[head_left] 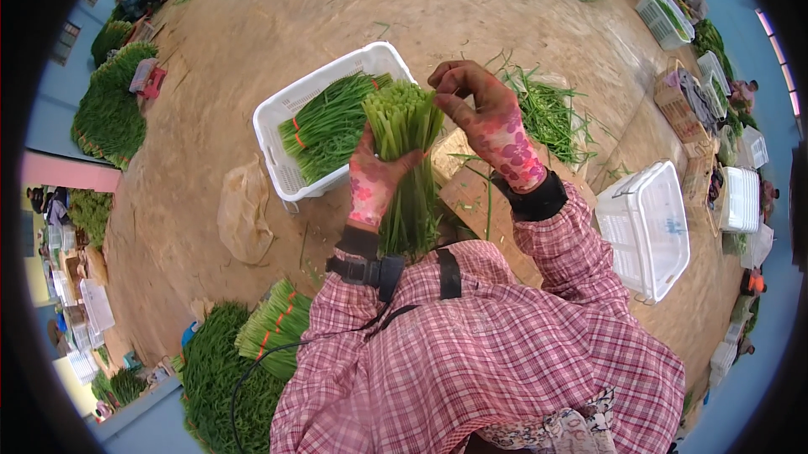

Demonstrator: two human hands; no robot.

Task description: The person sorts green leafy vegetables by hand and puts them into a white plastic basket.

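Observation:
A thick bunch of green chives (402, 122) stands upright before my chest, its pale cut ends on top and its leaves hanging down. My left hand (379, 172) is wrapped round it from the left, thumb across the near side. At the bunch's upper right edge, my right hand (480, 100) has its fingers curled in a pinch; what they hold, if anything, is too small to make out. Both hands wear pink flowered coverings that leave the fingers bare. Beyond my left hand, a white plastic basket (273, 164) holds chive bunches (324, 130) tied with red bands.
Loose chives (547, 113) lie on the floor beyond my right wrist. Stacked white baskets (644, 231) stand at the right, and a crumpled plastic bag (246, 210) lies at the left. Banded chives (273, 328) are heaped by my left elbow. Other people sit along the far right wall.

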